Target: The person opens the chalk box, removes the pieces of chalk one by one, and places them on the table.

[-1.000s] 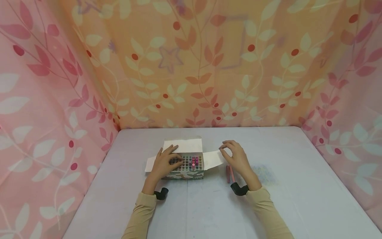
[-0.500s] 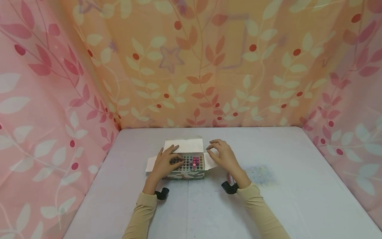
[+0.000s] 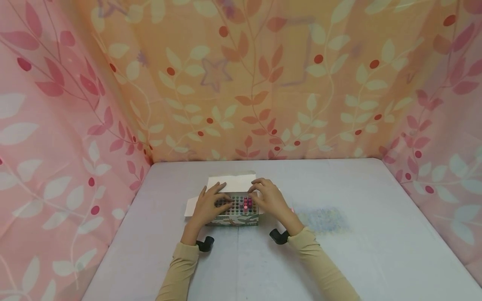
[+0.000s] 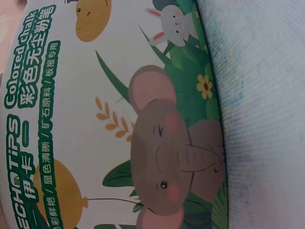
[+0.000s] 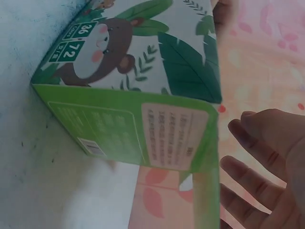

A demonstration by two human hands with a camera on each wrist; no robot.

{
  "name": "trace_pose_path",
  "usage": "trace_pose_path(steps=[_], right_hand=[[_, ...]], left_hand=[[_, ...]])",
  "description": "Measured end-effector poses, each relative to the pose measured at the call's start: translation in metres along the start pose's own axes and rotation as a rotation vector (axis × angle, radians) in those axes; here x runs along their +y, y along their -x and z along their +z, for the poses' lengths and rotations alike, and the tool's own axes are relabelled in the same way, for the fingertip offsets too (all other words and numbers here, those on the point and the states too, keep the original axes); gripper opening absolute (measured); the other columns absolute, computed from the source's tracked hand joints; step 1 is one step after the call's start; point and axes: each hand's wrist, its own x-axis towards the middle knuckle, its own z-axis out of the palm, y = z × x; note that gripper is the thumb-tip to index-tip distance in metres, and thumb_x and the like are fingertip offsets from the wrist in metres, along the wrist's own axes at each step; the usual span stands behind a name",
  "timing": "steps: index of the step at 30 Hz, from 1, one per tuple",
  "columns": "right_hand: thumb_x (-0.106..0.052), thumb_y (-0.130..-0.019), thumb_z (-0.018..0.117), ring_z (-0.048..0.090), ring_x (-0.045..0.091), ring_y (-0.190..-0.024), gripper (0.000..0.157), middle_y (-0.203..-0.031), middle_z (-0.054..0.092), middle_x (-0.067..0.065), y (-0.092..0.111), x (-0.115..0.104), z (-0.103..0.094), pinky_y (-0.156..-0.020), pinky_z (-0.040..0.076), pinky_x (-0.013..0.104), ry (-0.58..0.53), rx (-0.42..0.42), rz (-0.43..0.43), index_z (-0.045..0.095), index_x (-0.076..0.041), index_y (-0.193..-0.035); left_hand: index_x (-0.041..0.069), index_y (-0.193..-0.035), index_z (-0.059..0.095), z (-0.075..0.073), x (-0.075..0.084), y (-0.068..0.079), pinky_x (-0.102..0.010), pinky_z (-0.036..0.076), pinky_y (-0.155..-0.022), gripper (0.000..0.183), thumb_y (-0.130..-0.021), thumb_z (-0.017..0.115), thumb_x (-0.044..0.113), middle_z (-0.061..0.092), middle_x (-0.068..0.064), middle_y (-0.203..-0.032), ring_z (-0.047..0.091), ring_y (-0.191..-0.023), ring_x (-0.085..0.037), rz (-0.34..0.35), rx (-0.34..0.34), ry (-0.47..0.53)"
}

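Note:
A chalk box (image 3: 233,220) marked "Colored chalk" lies on the table, its flaps folded out. In the head view, a holder inside shows rows of round holes and several pink and magenta chalk sticks (image 3: 247,202) near the right end. My left hand (image 3: 205,205) rests over the box's left part, thumb and index finger slightly apart above the holes. Over the right end is my right hand (image 3: 269,198), its fingertips close to the pink chalks. In the right wrist view its bent fingers (image 5: 255,176) are spread and hold nothing. The left wrist view shows mainly the elephant print (image 4: 162,157).
A white back flap (image 3: 233,183) and a left flap (image 3: 191,207) stick out from the box. Blue-yellow chalk dust (image 3: 327,220) marks the white table (image 3: 376,251) on the right. Just behind the right wrist, a bit of pink chalk (image 3: 292,210) shows. Patterned curtains surround the table.
My right hand has moved left from beside the right flap to above the box's right end, covering most of that flap. The left hand has stayed in place.

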Motion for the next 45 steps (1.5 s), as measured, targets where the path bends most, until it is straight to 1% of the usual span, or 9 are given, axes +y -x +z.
trace_pose_path(steps=[6,11,13,19,25,34,40,45], right_hand=[[-0.023,-0.079,0.065,0.051,0.024,-0.099,0.005,-0.107,0.057,0.004,-0.001,0.001,0.010,-0.079,0.049,0.041,0.065,-0.005,-0.021,0.066,-0.019,-0.082],[-0.021,-0.079,0.064,0.051,0.027,-0.100,0.007,-0.109,0.056,0.007,-0.002,0.000,0.014,-0.077,0.048,0.043,0.086,-0.030,-0.010,0.067,-0.016,-0.083],[-0.021,-0.080,0.063,0.050,0.027,-0.100,0.008,-0.110,0.055,0.007,-0.002,0.000,0.016,-0.076,0.048,0.043,0.084,-0.041,0.004,0.067,-0.016,-0.084],[-0.024,-0.081,0.062,0.051,0.026,-0.101,0.011,-0.112,0.054,0.007,-0.002,0.001,0.020,-0.077,0.049,0.044,0.086,-0.042,0.027,0.068,-0.017,-0.088],[-0.026,-0.080,0.063,0.049,0.028,-0.104,0.011,-0.113,0.054,0.008,-0.003,0.000,0.020,-0.082,0.047,0.047,0.067,-0.062,0.037,0.068,-0.018,-0.086],[-0.027,-0.081,0.062,0.048,0.030,-0.106,0.013,-0.114,0.054,0.009,-0.004,-0.001,0.019,-0.082,0.046,0.048,0.054,-0.086,0.046,0.069,-0.017,-0.086],[-0.028,-0.082,0.061,0.047,0.029,-0.106,0.013,-0.114,0.053,0.008,-0.004,0.000,0.020,-0.083,0.046,0.048,0.055,-0.087,0.044,0.067,-0.018,-0.086],[-0.028,-0.083,0.060,0.048,0.029,-0.106,0.012,-0.114,0.053,0.008,-0.003,0.001,0.021,-0.082,0.046,0.048,0.045,-0.058,0.031,0.066,-0.018,-0.087]], left_hand=[[0.037,-0.084,0.064,0.000,-0.001,0.000,-0.047,0.003,-0.110,0.014,-0.075,0.063,0.047,0.038,0.003,-0.136,0.025,-0.130,-0.018,-0.012,-0.010,-0.002],[0.036,-0.084,0.065,0.000,-0.001,0.000,-0.047,0.004,-0.110,0.013,-0.074,0.064,0.045,0.039,0.001,-0.135,0.026,-0.130,-0.020,-0.007,-0.004,0.000],[0.036,-0.083,0.065,0.000,0.000,0.000,-0.047,0.004,-0.110,0.013,-0.074,0.064,0.045,0.039,0.001,-0.135,0.027,-0.129,-0.020,-0.006,-0.004,0.001],[0.036,-0.083,0.065,-0.001,0.000,0.000,-0.048,0.004,-0.110,0.012,-0.075,0.064,0.044,0.039,0.001,-0.135,0.026,-0.130,-0.020,-0.005,-0.006,0.006],[0.036,-0.083,0.065,0.000,0.000,0.000,-0.049,0.005,-0.110,0.013,-0.074,0.064,0.044,0.040,0.001,-0.135,0.027,-0.129,-0.021,-0.003,-0.003,0.008],[0.033,-0.083,0.066,-0.003,0.001,-0.001,-0.049,0.006,-0.109,0.013,-0.074,0.066,0.042,0.041,-0.001,-0.135,0.028,-0.129,-0.022,0.000,-0.001,0.006],[0.034,-0.083,0.065,-0.002,0.000,-0.001,-0.049,0.006,-0.109,0.012,-0.074,0.066,0.042,0.041,-0.001,-0.134,0.028,-0.129,-0.022,0.000,0.004,0.002],[0.034,-0.083,0.065,-0.002,0.001,0.000,-0.049,0.006,-0.109,0.012,-0.074,0.066,0.042,0.041,0.000,-0.134,0.029,-0.129,-0.021,0.002,0.004,0.002]])
